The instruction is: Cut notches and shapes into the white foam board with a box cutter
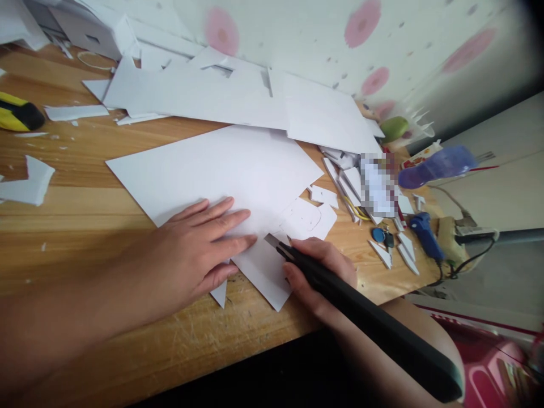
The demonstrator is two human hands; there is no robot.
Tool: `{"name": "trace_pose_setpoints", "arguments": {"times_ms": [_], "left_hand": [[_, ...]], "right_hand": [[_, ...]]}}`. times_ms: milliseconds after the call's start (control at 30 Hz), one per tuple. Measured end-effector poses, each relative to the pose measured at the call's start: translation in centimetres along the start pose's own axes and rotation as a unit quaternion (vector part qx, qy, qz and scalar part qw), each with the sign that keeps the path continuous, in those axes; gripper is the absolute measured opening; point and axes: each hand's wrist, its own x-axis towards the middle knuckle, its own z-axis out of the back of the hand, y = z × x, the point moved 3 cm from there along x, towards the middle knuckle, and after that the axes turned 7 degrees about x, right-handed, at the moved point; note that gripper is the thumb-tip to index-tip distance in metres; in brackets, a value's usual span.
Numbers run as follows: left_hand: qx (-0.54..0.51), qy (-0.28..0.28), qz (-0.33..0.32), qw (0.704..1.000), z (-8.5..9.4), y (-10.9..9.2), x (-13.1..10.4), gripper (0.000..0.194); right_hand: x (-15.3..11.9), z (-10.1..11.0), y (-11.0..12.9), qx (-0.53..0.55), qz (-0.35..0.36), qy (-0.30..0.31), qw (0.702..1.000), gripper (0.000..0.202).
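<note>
From the head view, pressing a white sheet (204, 170) onto the wooden table (85, 195) with the left hand (208, 243), palm down, probably to stop any sliding. Spreading the left fingers only a little, nearly straight and pointing right, with nothing gripped in them, and resting the thumb on the near side, slightly apart from the rest. Reaching in from the near left with that forearm, low over the tabletop.

Gripping a black utility knife (382, 320) in the right hand (327, 260), with curled fingers closed around the front of the handle, just behind the blade (274, 241), likely for better control at the tip. Holding it kind of like a fat pen, with the long handle slanting back to the near right. Pointing the blade left, just beside the left index fingertip (bit too close for comfort, tbh). Can't tell between touching the sheet and hovering just above.

Lying mid-table, the sheet, right between the far stack of white boards (191, 93) and the near edge. Just right of the blade, a piece with drawn lines (304, 218).
</note>
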Motion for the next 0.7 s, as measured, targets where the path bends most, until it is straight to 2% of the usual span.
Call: {"name": "trace_pose_setpoints", "arguments": {"times_ms": [367, 700], "left_hand": [[-0.009, -0.008, -0.015, 1.000, -0.4, 0.6, 0.0, 0.041], [-0.016, 0.014, 0.001, 1.000, -0.4, 0.7, 0.3, 0.044]], "right_hand": [[0.5, 0.6, 0.3, 0.018, 0.035, 0.044, 0.998, 0.026], [-1.1, 1.5, 0.8, -0.001, 0.038, 0.054, 0.998, 0.029]]}}
